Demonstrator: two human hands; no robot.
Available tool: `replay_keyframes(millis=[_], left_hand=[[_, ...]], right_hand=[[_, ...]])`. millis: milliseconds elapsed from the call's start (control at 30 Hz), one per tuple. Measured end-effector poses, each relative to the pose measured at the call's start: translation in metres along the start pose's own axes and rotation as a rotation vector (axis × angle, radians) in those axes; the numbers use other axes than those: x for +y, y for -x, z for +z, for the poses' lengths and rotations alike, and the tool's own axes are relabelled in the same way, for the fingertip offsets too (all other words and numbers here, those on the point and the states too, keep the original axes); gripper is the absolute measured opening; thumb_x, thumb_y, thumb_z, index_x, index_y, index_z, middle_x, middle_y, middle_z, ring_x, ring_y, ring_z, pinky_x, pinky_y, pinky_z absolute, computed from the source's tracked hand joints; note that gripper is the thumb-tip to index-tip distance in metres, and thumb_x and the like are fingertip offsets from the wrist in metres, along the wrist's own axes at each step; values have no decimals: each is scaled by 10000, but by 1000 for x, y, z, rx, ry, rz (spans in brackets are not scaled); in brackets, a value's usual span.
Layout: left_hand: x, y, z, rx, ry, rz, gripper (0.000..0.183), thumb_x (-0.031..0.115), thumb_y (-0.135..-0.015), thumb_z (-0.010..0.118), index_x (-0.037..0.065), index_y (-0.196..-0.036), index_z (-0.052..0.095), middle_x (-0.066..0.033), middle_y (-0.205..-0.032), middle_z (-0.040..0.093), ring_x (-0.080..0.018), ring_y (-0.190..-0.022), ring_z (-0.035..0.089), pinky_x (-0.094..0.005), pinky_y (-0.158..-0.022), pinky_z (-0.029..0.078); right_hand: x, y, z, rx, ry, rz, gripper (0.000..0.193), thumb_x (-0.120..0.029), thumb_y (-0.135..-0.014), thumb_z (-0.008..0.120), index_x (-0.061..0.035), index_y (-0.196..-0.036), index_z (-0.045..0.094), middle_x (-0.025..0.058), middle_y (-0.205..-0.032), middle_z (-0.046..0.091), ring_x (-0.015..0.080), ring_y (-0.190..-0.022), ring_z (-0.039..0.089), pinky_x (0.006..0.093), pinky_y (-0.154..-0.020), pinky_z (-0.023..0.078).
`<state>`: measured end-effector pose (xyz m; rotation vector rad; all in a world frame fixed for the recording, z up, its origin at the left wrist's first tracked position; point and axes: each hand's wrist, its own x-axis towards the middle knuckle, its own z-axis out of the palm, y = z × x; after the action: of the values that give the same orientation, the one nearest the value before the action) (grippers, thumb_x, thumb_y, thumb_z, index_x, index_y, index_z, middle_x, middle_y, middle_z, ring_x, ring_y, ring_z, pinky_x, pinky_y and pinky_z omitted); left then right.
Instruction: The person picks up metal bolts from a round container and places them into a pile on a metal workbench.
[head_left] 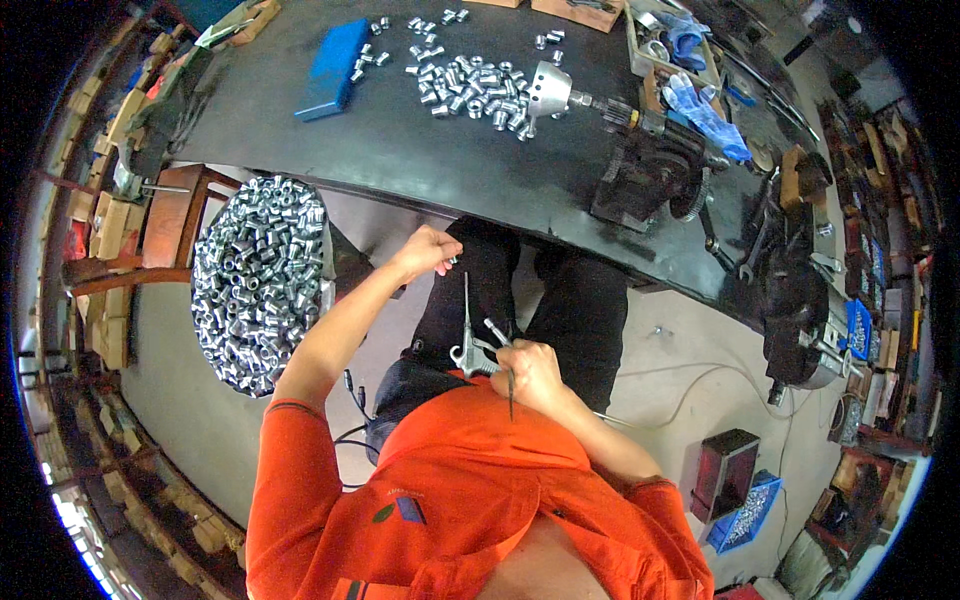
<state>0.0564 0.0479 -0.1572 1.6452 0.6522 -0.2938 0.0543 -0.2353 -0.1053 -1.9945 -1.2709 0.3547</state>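
Observation:
My left hand (428,251) is raised above my left thigh, fingers pinched on a small metal piece (454,260) that they mostly hide. At my belly my right hand (531,375) is closed around a slim rod-like tool (493,328); a bright metal end sticks out beyond the fingers and a dark pointed end shows below them. Beside that hand, over my lap, is a silver air blow gun (470,352) with its thin nozzle pointing away from me. Whether my right fingers also touch its handle, I cannot tell.
A large heap of metal fittings (262,290) stands at my left by a wooden chair (165,232). On the dark bench (330,150) are loose fittings (465,85), a blue block (332,70) and a chucked machine (650,170). A hose (690,385) crosses the floor near a blue crate (748,515).

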Motion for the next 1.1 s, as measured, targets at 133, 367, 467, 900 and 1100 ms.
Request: replay_keyframes(millis=[133,367,467,900,1100], left_hand=[[4,0,5,-8,-54,-6,247,162,-849,619,-66,-940,650,-97,-715,623,-145,-574,581,-257,-500,490],[-4,3,1,-46,-56,59,234,156,-847,616,-62,-924,654,-81,-728,628,-127,-576,577,-254,-504,489],[0,3,1,-40,-37,90,231,158,-856,601,-60,-915,651,-73,-699,618,-125,-572,577,-254,-523,493],[11,-2,13,-26,-138,155,203,105,-851,601,-68,-946,649,-91,-736,633,-124,-603,578,-257,-508,486],[2,5,13,-44,6,126,219,103,-848,605,-92,-943,640,-130,-717,635,-150,-566,610,-260,-500,500]], right_hand=[[15,-2,16,13,104,-26,149,-164,-593,615,-22,-594,571,191,-597,547,349,-506,559,416,-463,459],[-5,2,7,-73,63,-43,182,-170,-607,602,-35,-568,487,183,-593,514,343,-485,553,438,-453,463],[-3,7,10,-163,72,-11,193,-218,-648,605,-36,-628,544,193,-639,543,354,-526,579,448,-501,493],[2,10,13,-149,-14,14,199,-222,-643,620,-34,-639,556,185,-655,550,355,-566,584,451,-535,501],[3,11,13,-120,-69,19,179,-204,-628,630,-39,-637,562,186,-637,542,362,-569,580,445,-522,492]])
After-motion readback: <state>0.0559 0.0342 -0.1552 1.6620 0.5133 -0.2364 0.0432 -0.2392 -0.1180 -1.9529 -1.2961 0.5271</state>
